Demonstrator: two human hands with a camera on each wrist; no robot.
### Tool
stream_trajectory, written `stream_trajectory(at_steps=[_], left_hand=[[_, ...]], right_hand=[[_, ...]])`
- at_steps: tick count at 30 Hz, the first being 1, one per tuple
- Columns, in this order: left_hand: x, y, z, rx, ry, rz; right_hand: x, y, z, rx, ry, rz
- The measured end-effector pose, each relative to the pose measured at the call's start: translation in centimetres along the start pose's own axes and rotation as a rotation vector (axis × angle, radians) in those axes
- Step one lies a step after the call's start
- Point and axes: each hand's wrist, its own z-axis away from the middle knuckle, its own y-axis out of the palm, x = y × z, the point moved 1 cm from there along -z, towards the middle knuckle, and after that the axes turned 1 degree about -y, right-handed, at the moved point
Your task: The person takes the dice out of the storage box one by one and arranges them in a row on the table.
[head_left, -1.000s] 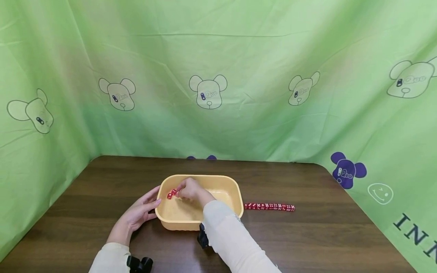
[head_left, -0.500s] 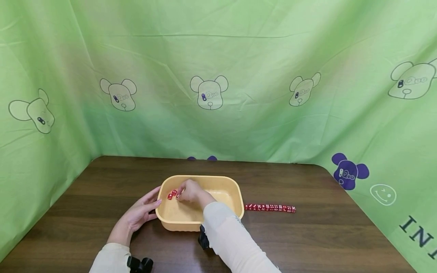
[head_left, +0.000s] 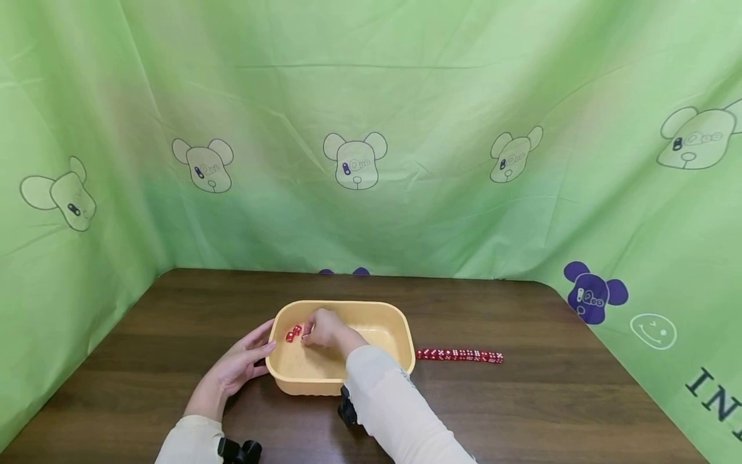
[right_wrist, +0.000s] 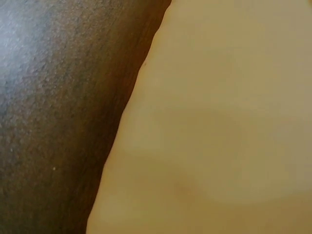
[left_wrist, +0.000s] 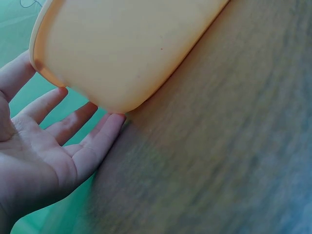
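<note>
In the head view, my right hand [head_left: 324, 329] reaches into a yellow plastic bin [head_left: 377, 309], its fingertips down near the bin floor. It pinches a small red die [head_left: 304, 336], mostly covered by the fingers. Just left of these fingertips lie two red dice with white pips: a nearer die [head_left: 289, 336] and a farther die [head_left: 297, 330]. Against the bin's left end rests my left hand [head_left: 240, 363]. Seen from the left wrist, that hand [left_wrist: 46, 141] touches the bin's wall [left_wrist: 122, 53] with extended fingertips, the thumb at the rim.
A straight row of red dice [head_left: 460, 356] lies on the brown wooden table [head_left: 522, 412], just right of the bin. Behind and at the sides hangs a green printed cloth [head_left: 429, 219]. The right wrist view holds only bin wall [right_wrist: 219, 122] and tabletop [right_wrist: 53, 122].
The right fingertips and the die they pinch have drawn slightly right, away from the two dice. The left hand stays at the bin's end. The whole head view has shifted slightly.
</note>
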Motion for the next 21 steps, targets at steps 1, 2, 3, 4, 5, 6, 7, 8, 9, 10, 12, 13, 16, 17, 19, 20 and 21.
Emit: stream_trajectory(at_steps=[1, 2, 3, 4, 5, 6, 7, 8, 9, 10, 12, 13, 16, 17, 19, 20, 21], left_hand=[[0.1, 0.0, 0.0, 0.001, -0.002, 0.002], [0.1, 0.0, 0.0, 0.001, -0.001, 0.005], [0.1, 0.0, 0.0, 0.001, -0.001, 0.006], [0.2, 0.0, 0.0, 0.003, -0.001, 0.009], [0.2, 0.0, -0.1, 0.002, 0.001, 0.010], [0.2, 0.0, -0.1, 0.002, 0.002, 0.011], [0.2, 0.0, -0.1, 0.002, 0.003, 0.012], [0.2, 0.1, -0.1, 0.002, 0.004, 0.012], [0.2, 0.1, -0.1, 0.002, 0.005, 0.011], [0.2, 0.1, -0.1, 0.003, 0.006, 0.010], [0.2, 0.1, -0.1, 0.004, 0.010, 0.009], [0.2, 0.1, -0.1, 0.002, 0.012, 0.009], [0.1, 0.1, -0.1, 0.001, 0.018, 0.006], [0.1, 0.1, -0.1, -0.002, 0.017, 0.006], [0.1, 0.1, 0.0, -0.007, 0.016, 0.003], [0.1, 0.1, 0.0, -0.009, 0.014, 0.003], [0.0, 0.0, 0.0, -0.010, 0.014, 0.002]], right_hand=[[0.0, 0.0, 0.0, -0.001, 0.000, 0.003], [0.0, 0.0, 0.0, -0.001, 0.001, 0.005], [0.0, 0.0, 0.0, -0.003, -0.001, 0.008], [-0.1, 0.1, 0.0, -0.005, 0.001, 0.006], [-0.1, 0.1, 0.0, -0.008, 0.001, 0.003], [-0.1, 0.1, 0.0, -0.008, 0.006, -0.005], [-0.1, 0.1, 0.0, -0.011, 0.008, -0.011], [0.0, 0.0, 0.0, -0.012, 0.010, -0.019], [0.0, 0.0, 0.0, -0.013, 0.020, -0.030], [0.1, -0.1, 0.0, -0.010, 0.030, -0.039], [0.0, -0.1, 0.0, -0.008, 0.015, -0.062], [0.0, -0.2, 0.0, -0.005, 0.020, -0.071], [0.0, -0.5, 0.0, -0.007, 0.019, -0.092], [-0.1, -0.6, 0.0, -0.012, 0.011, -0.099], [0.1, -1.1, 0.2, -0.014, 0.031, -0.117], [0.1, -1.3, 0.3, -0.018, 0.024, -0.123], [0.1, -1.5, 0.4, -0.020, 0.018, -0.130]])
